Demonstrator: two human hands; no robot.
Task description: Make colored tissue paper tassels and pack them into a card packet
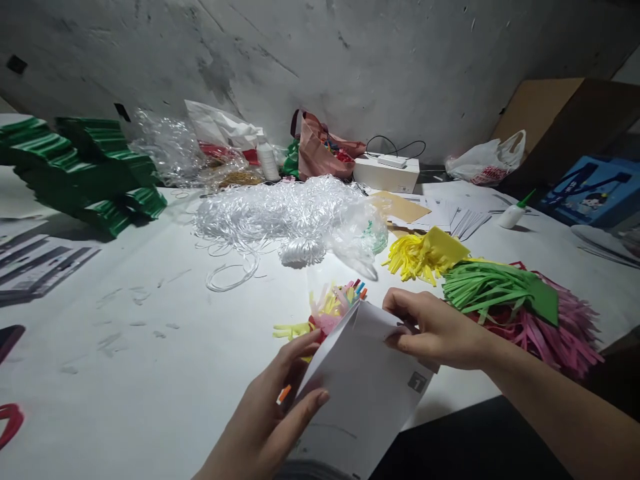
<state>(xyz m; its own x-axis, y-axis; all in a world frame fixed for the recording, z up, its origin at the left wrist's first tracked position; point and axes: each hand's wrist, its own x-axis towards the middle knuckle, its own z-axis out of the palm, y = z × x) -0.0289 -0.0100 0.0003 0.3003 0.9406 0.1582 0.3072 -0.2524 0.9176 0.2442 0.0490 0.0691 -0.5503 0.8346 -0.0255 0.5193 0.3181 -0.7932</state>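
A folded white paper sheet point(365, 387) is held between both hands above the near edge of the white table point(150, 347). My left hand point(270, 420) grips its lower left side, thumb on the front. My right hand point(435, 330) pinches its upper right edge. Behind the paper a small bunch of coloured fringed paper strips point(333, 307) sticks up, pink, yellow, orange and blue; who or what holds it is hidden.
A pile of clear plastic strands point(280, 213) lies mid-table. Fringed paper lies at the right: yellow point(420, 257), green point(490, 287), pink point(560, 330). Green folded paper point(85, 170) sits at far left. Glue bottles point(515, 212), bags and a white box point(387, 175) line the back.
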